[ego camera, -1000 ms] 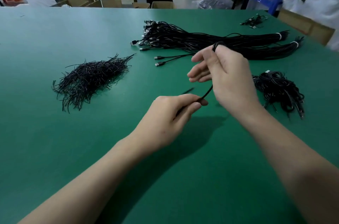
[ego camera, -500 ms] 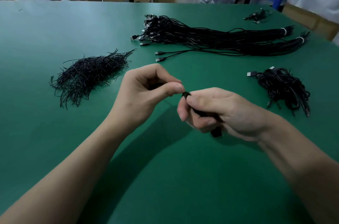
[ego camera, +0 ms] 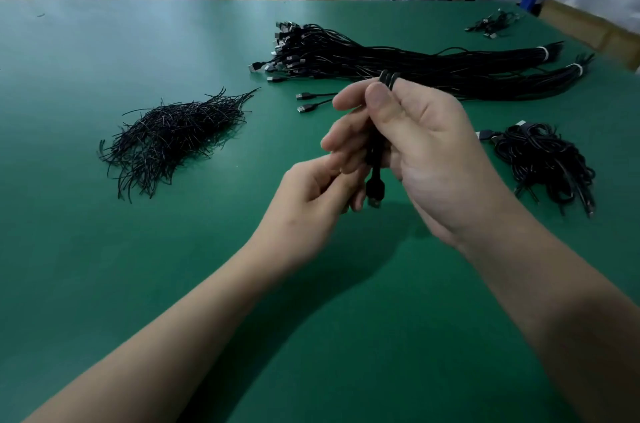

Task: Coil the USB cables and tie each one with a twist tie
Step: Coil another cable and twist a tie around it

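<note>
On my feed the twist tie pile (ego camera: 173,138) sits left on the green desk (ego camera: 104,266). Left hand (ego camera: 308,200) has its fingers curled by the coiled USB cable (ego camera: 375,187), can't tell if they're pinching anything. Right hand (ego camera: 426,159) grips that coil upright above the desk, plug dangling. More coiled cables (ego camera: 543,162) are piled far right.

Both bare hands held close together, forearms converging from the lower corners.
Right hand (ego camera: 426,152) upright, palm side facing the camera, thumb and curled fingers gripping a coiled black USB cable (ego camera: 375,162); its loops poke out above the thumb tip. Left hand (ego camera: 308,204) lower, fingers curled, fingertips meeting the right hand's fingers; whether it pinches anything is hidden.
</note>
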Motion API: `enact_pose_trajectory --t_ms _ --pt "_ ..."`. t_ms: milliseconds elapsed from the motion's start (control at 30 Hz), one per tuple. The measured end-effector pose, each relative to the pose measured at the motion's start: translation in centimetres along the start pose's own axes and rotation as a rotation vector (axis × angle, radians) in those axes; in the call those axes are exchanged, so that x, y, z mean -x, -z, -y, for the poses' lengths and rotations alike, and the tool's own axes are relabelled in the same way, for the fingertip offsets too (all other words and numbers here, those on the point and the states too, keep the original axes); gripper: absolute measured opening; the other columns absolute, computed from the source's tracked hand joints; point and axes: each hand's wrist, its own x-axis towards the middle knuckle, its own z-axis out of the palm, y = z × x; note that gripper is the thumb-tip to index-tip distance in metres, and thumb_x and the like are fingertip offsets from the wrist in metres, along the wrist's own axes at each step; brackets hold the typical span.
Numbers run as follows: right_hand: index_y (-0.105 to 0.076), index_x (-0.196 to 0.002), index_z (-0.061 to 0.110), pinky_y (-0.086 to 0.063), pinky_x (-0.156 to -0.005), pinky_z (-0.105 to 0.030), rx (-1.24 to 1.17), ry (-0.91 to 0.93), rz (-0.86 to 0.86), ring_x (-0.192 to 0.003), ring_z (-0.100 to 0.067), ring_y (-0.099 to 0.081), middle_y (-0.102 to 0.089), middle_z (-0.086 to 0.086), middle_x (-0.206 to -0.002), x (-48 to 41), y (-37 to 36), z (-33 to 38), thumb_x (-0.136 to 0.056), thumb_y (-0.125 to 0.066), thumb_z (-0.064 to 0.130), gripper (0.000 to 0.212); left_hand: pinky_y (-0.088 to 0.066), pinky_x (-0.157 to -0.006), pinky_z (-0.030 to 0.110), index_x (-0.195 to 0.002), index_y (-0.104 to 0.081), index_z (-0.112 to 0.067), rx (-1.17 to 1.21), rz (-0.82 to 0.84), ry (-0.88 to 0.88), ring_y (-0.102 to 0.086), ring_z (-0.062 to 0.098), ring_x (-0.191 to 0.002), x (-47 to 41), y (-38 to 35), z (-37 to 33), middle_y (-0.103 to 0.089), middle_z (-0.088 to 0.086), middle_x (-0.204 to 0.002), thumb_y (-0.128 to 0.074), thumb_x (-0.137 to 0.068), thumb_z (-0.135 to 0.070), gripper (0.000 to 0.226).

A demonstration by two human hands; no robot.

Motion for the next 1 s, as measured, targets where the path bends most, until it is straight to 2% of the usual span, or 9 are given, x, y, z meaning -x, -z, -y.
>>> enact_pose_trajectory --t_ms 200,300,367,467,533,667,767,900,1000 --pt "-0.062 -0.099 0.004 -0.059 -0.076 -0.040 0.627 0.186 -0.159 -0.080 -0.015 -0.074 -0.074 -0.004 -0.086 -0.4 1.7 -1.2 -0.109 -0.040 0.015 0.026 -0.031 -0.057 0.007 -0.084 -0.062 -0.038 -0.424 0.075 -0.168 -0.046 0.000 -0.054 0.4 0.1 -0.9 -0.050 -0.012 -0.061 -0.054 -0.104 -0.017 0.030" --pt "-0.063 -0.102 0.010 -0.054 -0.076 -0.047 0.997 0.193 -0.077 -0.080 -0.024 -0.070 -0.072 0.000 -0.084 0.2 2.2 -2.1 -0.106 -0.042 0.026 0.026 -0.035 -0.063 0.009 -0.089 -0.072 -0.015 -0.538 0.014 -0.262 -0.050 -0.003 -0.061 0.1 0.9 -1.1 -0.056 -0.011 -0.066 -0.061 -0.100 -0.019 0.016" --pt "-0.061 -0.099 0.015 -0.050 -0.070 -0.047 1.199 0.168 0.019 -0.076 -0.032 -0.064 -0.069 -0.002 -0.079 0.6 2.4 -2.5 -0.107 -0.039 0.033 0.029 -0.043 -0.064 0.021 -0.088 -0.076 -0.013 -0.614 -0.041 -0.300 -0.053 0.003 -0.065 -0.2 1.8 -1.1 -0.063 -0.009 -0.071 -0.069 -0.095 -0.025 0.016" --pt "-0.048 -0.080 0.029 -0.045 -0.067 -0.045 1.220 0.014 0.158 -0.069 -0.028 -0.058 -0.064 0.001 -0.074 1.1 2.9 -2.9 -0.105 -0.034 0.038 0.029 -0.051 -0.066 0.035 -0.084 -0.079 -0.018 -0.668 -0.104 -0.307 -0.060 0.011 -0.066 -0.3 3.4 -1.3 -0.068 -0.007 -0.075 -0.077 -0.088 -0.030 0.013" --pt "-0.042 -0.075 0.036 -0.042 -0.064 -0.040 1.171 -0.070 0.222 -0.065 -0.020 -0.054 -0.060 0.001 -0.072 1.3 3.1 -3.2 -0.106 -0.036 0.037 0.031 -0.052 -0.069 0.030 -0.084 -0.079 -0.017 -0.656 -0.099 -0.327 -0.062 0.008 -0.068 -0.5 4.1 -1.5 -0.070 -0.007 -0.076 -0.080 -0.086 -0.025 0.009" --pt "-0.061 -0.086 0.033 -0.045 -0.065 -0.039 1.052 -0.188 0.309 -0.067 -0.013 -0.055 -0.061 -0.001 -0.075 1.8 3.8 -3.6 -0.105 -0.038 0.041 0.030 -0.047 -0.076 0.015 -0.089 -0.079 -0.012 -0.606 -0.044 -0.376 -0.065 0.001 -0.077 -0.8 4.5 -1.7 -0.072 -0.007 -0.082 -0.080 -0.086 -0.014 0.004" --pt "-0.064 -0.085 0.033 -0.044 -0.060 -0.034 0.969 -0.220 0.353 -0.059 -0.012 -0.050 -0.060 -0.005 -0.072 2.2 4.0 -3.6 -0.104 -0.042 0.040 0.030 -0.052 -0.080 0.025 -0.090 -0.080 -0.013 -0.588 -0.015 -0.384 -0.068 0.008 -0.083 -0.8 4.9 -1.5 -0.073 -0.003 -0.087 -0.081 -0.086 -0.017 0.006" --pt "-0.062 -0.081 0.031 -0.045 -0.065 -0.035 0.999 -0.227 0.344 -0.063 -0.014 -0.054 -0.060 -0.001 -0.070 2.5 4.0 -3.7 -0.103 -0.041 0.040 0.032 -0.045 -0.094 0.045 -0.103 -0.080 -0.029 -0.943 0.029 -0.583 -0.066 0.026 -0.104 -1.0 4.9 -1.3 -0.072 -0.004 -0.114 -0.075 -0.091 -0.031 0.013" --pt "-0.059 -0.076 0.032 -0.042 -0.063 -0.033 1.045 -0.239 0.350 -0.064 -0.010 -0.053 -0.058 0.004 -0.069 2.6 3.9 -3.7 -0.101 -0.041 0.040 0.032 -0.042 -0.098 0.047 -0.110 -0.078 -0.034 -1.082 0.083 -0.715 -0.067 0.023 -0.107 -0.9 4.4 -1.4 -0.073 -0.009 -0.115 -0.067 -0.097 -0.036 0.018"
